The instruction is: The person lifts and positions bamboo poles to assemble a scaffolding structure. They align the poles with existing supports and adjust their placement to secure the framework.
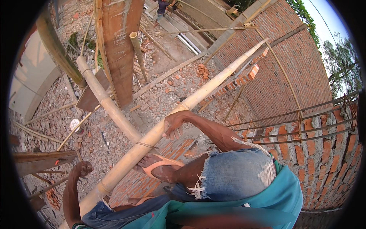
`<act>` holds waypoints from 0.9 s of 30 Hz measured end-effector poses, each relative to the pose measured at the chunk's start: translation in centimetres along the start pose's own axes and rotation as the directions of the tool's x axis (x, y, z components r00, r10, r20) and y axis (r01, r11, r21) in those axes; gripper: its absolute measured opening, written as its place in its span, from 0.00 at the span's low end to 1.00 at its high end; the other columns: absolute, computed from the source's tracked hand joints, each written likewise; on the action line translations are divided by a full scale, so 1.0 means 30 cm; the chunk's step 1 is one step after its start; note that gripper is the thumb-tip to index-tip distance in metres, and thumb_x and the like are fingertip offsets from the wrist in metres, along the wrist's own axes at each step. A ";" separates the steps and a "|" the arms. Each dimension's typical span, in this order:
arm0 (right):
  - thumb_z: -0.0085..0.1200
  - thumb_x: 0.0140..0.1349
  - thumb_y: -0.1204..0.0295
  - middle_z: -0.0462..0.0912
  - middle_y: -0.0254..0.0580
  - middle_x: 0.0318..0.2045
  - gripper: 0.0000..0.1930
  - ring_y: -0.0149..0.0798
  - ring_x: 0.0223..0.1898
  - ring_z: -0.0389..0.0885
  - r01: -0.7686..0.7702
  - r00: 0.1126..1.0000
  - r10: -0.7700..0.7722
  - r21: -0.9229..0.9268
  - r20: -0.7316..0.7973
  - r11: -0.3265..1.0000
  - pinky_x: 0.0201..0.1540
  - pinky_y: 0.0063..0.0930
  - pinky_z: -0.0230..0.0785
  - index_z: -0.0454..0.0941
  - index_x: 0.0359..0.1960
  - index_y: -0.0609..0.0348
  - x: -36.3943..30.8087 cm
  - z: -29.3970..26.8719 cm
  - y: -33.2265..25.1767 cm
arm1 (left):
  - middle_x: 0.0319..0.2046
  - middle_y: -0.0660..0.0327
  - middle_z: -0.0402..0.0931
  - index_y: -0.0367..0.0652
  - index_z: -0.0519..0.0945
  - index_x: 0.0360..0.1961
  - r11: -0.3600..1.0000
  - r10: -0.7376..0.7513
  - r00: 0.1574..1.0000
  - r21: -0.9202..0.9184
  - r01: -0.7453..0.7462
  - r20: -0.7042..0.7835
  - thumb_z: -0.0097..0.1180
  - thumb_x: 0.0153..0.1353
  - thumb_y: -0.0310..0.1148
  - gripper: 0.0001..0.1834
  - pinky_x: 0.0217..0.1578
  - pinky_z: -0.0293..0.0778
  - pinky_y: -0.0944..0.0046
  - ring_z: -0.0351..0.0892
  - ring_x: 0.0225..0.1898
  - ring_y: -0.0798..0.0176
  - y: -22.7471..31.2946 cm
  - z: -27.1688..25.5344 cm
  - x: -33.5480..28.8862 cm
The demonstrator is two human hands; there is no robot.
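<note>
A long bamboo pole (133, 156) runs from the lower left up to the far right. Another bamboo pole (110, 107) meets it from the upper left, and a thin tie (146, 145) circles the long pole near the crossing. My right hand (174, 124) rests against the long pole just beyond the tie, fingers apart and bent downward. My left hand (83, 168) is closed in a fist, off to the left of the pole; what it holds, if anything, is unclear. My foot in an orange sandal (160, 166) is beside the crossing.
Broken brick rubble (164, 91) covers the ground far below. An upright wooden board (118, 49) stands ahead. To the right are a brick wall (282, 65) and rough brickwork (328, 152) with steel bars (282, 128) along it. Another person (162, 9) is at the far top.
</note>
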State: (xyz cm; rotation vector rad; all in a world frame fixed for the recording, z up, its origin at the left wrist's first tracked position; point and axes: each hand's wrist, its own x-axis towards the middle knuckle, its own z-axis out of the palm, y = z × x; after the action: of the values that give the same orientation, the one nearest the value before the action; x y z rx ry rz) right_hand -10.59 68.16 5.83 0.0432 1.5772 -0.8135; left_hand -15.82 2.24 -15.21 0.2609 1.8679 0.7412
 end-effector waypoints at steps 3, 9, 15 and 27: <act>0.66 0.60 0.46 0.89 0.49 0.39 0.30 0.44 0.35 0.89 0.003 1.000 -0.003 0.002 -0.004 1.000 0.35 0.38 0.83 0.84 0.46 0.64 0.001 0.003 0.003 | 0.33 0.58 0.85 0.48 0.87 0.35 0.963 0.004 0.999 0.270 0.010 -0.051 0.65 0.57 0.43 0.11 0.41 0.79 0.59 0.84 0.36 0.58 0.107 0.013 -0.052; 0.65 0.60 0.46 0.89 0.49 0.39 0.29 0.43 0.34 0.89 0.003 1.000 -0.003 -0.001 -0.009 1.000 0.34 0.37 0.83 0.85 0.46 0.64 -0.003 0.000 0.002 | 0.34 0.55 0.85 0.49 0.86 0.41 0.925 0.015 1.000 0.381 -0.005 -0.021 0.63 0.60 0.51 0.18 0.42 0.77 0.54 0.83 0.37 0.53 0.227 0.018 -0.105; 0.65 0.61 0.44 0.90 0.46 0.37 0.29 0.39 0.33 0.89 -0.031 0.999 0.031 0.007 -0.010 1.000 0.35 0.32 0.82 0.86 0.43 0.61 0.002 -0.002 0.002 | 0.39 0.53 0.84 0.50 0.84 0.43 0.980 0.016 0.999 0.200 -0.022 0.033 0.56 0.66 0.57 0.22 0.45 0.76 0.53 0.81 0.41 0.50 0.133 0.014 -0.049; 0.64 0.62 0.43 0.89 0.45 0.36 0.29 0.39 0.33 0.89 -0.015 0.999 0.015 -0.005 -0.029 1.000 0.34 0.33 0.82 0.86 0.46 0.61 0.004 0.001 0.008 | 0.40 0.54 0.83 0.49 0.84 0.41 0.925 0.076 0.991 0.364 -0.112 0.112 0.53 0.68 0.55 0.21 0.47 0.75 0.52 0.80 0.43 0.50 0.036 0.020 0.043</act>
State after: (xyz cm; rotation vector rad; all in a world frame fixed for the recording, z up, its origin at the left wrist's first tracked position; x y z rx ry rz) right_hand -10.45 68.27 5.61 0.0634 1.6048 -0.8005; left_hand -15.98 3.95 -15.70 0.6208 1.9037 0.4242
